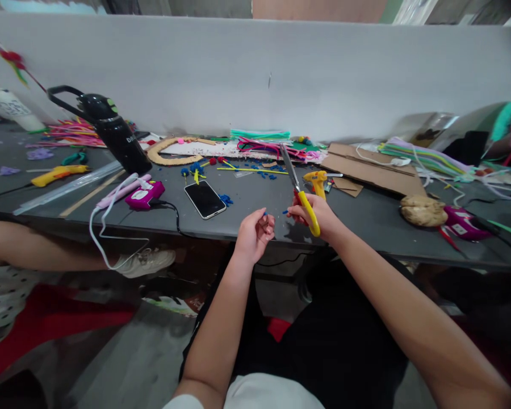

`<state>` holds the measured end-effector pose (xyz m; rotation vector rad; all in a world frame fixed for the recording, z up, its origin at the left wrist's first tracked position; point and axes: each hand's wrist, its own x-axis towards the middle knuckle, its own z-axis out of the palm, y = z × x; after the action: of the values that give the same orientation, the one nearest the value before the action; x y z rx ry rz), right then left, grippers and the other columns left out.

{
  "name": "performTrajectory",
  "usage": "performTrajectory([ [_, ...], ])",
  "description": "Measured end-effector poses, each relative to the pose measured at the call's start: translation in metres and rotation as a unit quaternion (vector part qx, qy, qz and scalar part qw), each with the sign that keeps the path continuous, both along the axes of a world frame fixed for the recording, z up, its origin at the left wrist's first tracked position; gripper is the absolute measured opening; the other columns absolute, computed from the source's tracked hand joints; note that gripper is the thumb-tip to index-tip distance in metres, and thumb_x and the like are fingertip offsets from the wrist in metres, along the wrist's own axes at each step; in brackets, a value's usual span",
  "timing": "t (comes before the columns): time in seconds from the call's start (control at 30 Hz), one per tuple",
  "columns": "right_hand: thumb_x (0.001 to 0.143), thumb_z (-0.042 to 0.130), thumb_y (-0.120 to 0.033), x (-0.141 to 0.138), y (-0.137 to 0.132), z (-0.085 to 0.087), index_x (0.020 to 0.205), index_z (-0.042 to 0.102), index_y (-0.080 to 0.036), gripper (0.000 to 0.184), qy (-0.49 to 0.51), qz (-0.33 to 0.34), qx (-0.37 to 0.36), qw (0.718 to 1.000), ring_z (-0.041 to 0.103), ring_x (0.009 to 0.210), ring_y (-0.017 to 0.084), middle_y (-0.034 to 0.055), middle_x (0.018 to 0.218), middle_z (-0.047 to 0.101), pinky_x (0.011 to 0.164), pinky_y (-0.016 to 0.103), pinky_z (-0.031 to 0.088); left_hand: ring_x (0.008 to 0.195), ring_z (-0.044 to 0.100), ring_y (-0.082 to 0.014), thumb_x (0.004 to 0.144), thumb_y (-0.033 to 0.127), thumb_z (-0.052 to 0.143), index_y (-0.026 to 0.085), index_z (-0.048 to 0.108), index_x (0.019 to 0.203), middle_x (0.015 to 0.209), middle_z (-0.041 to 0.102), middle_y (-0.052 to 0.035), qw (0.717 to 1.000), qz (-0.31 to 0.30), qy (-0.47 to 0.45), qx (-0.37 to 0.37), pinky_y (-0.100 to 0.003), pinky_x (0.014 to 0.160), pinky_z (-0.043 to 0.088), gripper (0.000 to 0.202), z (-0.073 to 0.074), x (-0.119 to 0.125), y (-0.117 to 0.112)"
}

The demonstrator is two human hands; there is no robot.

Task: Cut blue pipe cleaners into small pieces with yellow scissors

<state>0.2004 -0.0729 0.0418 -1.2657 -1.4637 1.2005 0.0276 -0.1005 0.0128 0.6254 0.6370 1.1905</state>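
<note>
A pair of scissors (310, 215) with yellow handles rests in my right hand (317, 213), its metal blades pointing up and away from me. The thumb and fingertips of that same hand pinch a small blue piece (285, 212). My left hand (255, 233) is close by on the left, over the table's front edge. Its fingers are curled, and a tiny blue bit (265, 213) shows at the fingertips. Just beyond the right hand lies a yellow glue gun (316, 182). A smartphone (205, 199) lies to the left, with blue scraps (226, 199) beside it.
A black bottle (121, 142) leans at the left, near a purple box (145, 195) with cables. Pipe cleaners (272, 149) and a cardboard arch (162, 153) lie along the back partition. Cardboard (375, 167) is at the right. Another person's leg (46, 250) extends in at left.
</note>
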Motion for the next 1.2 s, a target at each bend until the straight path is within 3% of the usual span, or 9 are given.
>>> performTrajectory([
  [0.23,0.066,0.073,-0.034,-0.001,0.0,-0.001,0.072,0.052,-0.02,0.026,0.001,-0.001,-0.003,1.0,0.047,0.048,0.008,0.0001,0.063,0.064,0.042,0.022,0.033,0.054,0.041,-0.0046,0.076,0.017,0.054,0.014,0.053,0.075,0.076,0.053,-0.0041,0.989,-0.006,-0.117,-0.084,-0.018,0.045,0.032,0.003,0.005,-0.002,0.001],
  [0.37,0.065,0.073,-0.036,-0.004,-0.001,0.0,0.072,0.051,-0.021,0.028,-0.006,0.0,-0.005,1.0,0.049,0.048,0.01,0.0009,0.063,0.063,0.043,0.024,0.036,0.055,0.042,-0.007,0.077,0.019,0.052,0.014,0.057,0.08,0.073,0.052,-0.0044,0.992,-0.023,-0.105,-0.073,-0.02,0.047,0.035,0.007,0.004,-0.002,0.001],
  [0.47,0.065,0.074,-0.036,-0.006,-0.003,0.004,0.072,0.05,-0.021,0.029,-0.007,0.011,-0.001,1.0,0.048,0.048,0.01,0.0004,0.062,0.062,0.043,0.024,0.035,0.05,0.038,-0.0063,0.079,0.026,0.055,0.015,0.055,0.077,0.064,0.043,0.0003,0.992,-0.043,-0.094,-0.066,-0.02,0.044,0.031,0.011,0.002,0.002,0.0],
  [0.6,0.064,0.074,-0.034,-0.01,-0.006,0.009,0.073,0.051,-0.02,0.028,0.001,0.043,-0.003,0.999,0.048,0.049,0.009,-0.0022,0.06,0.06,0.045,0.023,0.034,0.04,0.021,-0.0028,0.077,0.039,0.067,0.016,0.051,0.072,0.052,0.023,0.0085,0.998,-0.058,0.007,-0.032,-0.018,0.038,0.014,0.028,-0.001,0.009,-0.004],
  [0.7,0.064,0.074,-0.033,-0.012,-0.007,0.01,0.073,0.052,-0.019,0.027,0.013,0.062,-0.004,0.998,0.046,0.048,0.008,-0.0034,0.059,0.059,0.046,0.023,0.034,0.037,0.014,-0.0021,0.078,0.051,0.067,0.017,0.05,0.07,0.049,0.02,0.0102,0.993,-0.041,0.109,0.01,-0.019,0.039,0.006,0.039,-0.003,0.011,-0.007],
  [1.03,0.065,0.073,-0.037,-0.014,-0.006,0.005,0.076,0.05,-0.02,0.03,-0.002,0.082,0.002,0.997,0.047,0.051,0.009,-0.003,0.063,0.059,0.05,0.024,0.037,0.047,0.033,-0.0079,0.086,0.046,0.059,0.017,0.063,0.078,0.052,0.042,0.0051,0.939,0.068,0.296,0.163,-0.023,0.05,0.028,0.03,-0.014,0.0,-0.002],
  [1.2,0.069,0.071,-0.052,0.001,-0.012,0.004,0.072,0.046,-0.021,0.039,-0.107,0.068,0.047,0.991,0.042,0.051,0.01,-0.0065,0.057,0.043,0.049,0.025,0.032,0.056,0.039,-0.0099,0.087,0.043,0.06,0.016,0.063,0.076,0.06,0.048,0.0023,0.891,0.15,0.367,0.223,-0.023,0.055,0.03,0.029,-0.009,-0.014,-0.001],
])
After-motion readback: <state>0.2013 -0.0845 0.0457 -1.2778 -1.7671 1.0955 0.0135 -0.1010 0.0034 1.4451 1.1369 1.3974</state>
